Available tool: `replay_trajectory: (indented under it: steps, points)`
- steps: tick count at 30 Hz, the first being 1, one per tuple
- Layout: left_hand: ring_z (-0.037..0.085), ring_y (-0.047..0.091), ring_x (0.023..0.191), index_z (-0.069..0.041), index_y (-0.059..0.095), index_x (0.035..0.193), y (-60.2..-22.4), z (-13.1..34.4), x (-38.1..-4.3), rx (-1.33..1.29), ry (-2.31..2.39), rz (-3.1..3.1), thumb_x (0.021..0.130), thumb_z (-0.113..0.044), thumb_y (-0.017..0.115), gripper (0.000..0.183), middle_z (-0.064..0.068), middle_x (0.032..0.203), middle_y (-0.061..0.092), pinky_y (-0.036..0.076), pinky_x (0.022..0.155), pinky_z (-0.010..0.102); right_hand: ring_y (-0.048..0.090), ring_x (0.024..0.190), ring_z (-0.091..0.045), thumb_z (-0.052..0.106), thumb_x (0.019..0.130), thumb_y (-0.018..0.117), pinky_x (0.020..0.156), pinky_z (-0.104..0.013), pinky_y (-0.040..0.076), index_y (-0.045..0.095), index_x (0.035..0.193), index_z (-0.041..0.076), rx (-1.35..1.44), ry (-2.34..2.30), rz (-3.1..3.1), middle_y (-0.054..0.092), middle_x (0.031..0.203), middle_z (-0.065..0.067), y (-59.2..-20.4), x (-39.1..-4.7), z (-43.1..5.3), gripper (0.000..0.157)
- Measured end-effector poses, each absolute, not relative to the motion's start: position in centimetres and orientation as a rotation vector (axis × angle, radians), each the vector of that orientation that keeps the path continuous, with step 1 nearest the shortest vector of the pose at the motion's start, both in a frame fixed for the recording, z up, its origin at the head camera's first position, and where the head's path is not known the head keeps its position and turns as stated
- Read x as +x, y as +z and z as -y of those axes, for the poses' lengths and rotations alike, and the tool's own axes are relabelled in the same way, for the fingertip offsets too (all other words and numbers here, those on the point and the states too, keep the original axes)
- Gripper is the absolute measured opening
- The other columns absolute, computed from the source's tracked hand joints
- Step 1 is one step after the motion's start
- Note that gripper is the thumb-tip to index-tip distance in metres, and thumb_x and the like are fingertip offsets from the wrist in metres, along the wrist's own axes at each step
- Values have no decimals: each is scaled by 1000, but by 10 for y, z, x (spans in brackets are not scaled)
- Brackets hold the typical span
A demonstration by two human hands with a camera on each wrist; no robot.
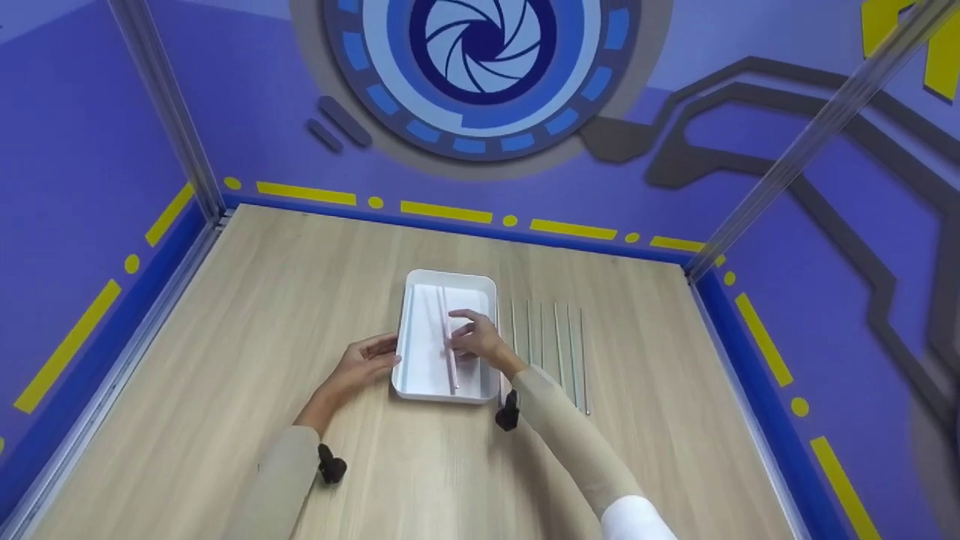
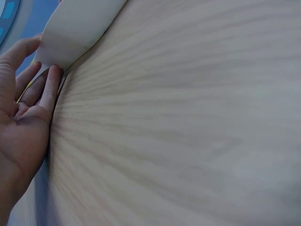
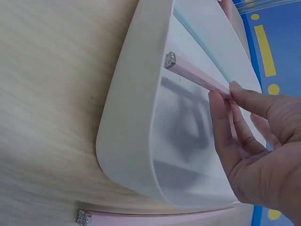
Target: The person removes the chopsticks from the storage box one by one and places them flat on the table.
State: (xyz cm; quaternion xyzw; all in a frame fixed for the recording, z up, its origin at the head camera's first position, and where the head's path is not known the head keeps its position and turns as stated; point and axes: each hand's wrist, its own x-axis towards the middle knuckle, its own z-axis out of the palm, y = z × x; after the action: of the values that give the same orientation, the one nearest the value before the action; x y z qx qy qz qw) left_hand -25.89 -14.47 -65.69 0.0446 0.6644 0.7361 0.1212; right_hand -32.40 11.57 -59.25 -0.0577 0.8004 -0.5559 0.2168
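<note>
A white rectangular tray [image 1: 448, 398] stands on the wooden table. Over it, my right hand [image 1: 478, 341] pinches a pink chopstick [image 3: 195, 75] between thumb and fingers. The chopstick's silver-tipped end points toward the tray's near side, and its shadow falls on the tray floor. A light blue chopstick [image 3: 202, 42] lies inside along the tray's left wall. My left hand [image 1: 364, 367] is at the tray's left side; its extended fingers touch the outer wall [image 2: 70, 37] low down by the tabletop.
Several thin chopsticks [image 1: 558, 337] lie side by side on the table right of the tray. Nearest the tray is another pink chopstick [image 3: 141, 220], partly under my right arm in the head view. Purple-blue panels [image 1: 247, 150] enclose the table at the back and sides.
</note>
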Motion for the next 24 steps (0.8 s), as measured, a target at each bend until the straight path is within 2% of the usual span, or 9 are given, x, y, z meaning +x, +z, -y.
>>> replay_trajectory:
  steps: [16, 24]
  points:
    - [36, 46, 145, 0, 47, 150, -655, 144, -258, 123, 2117, -1970, 95, -11, 72, 60, 22, 153, 50, 51, 109, 21, 71, 80, -18, -7, 89, 73, 67, -37, 67, 47, 148, 1, -132, -1631, -2179, 63, 93, -8, -575, -321, -127, 65]
    - [36, 47, 144, 1, 48, 149, -655, 145, -257, 137, 2125, -1976, 96, -10, 71, 58, 22, 151, 52, 52, 104, 16, 73, 100, -40, -8, 90, 71, 65, -33, 66, 45, 150, 0, -135, -1666, -2136, 62, 91, -5, -564, -320, -138, 66]
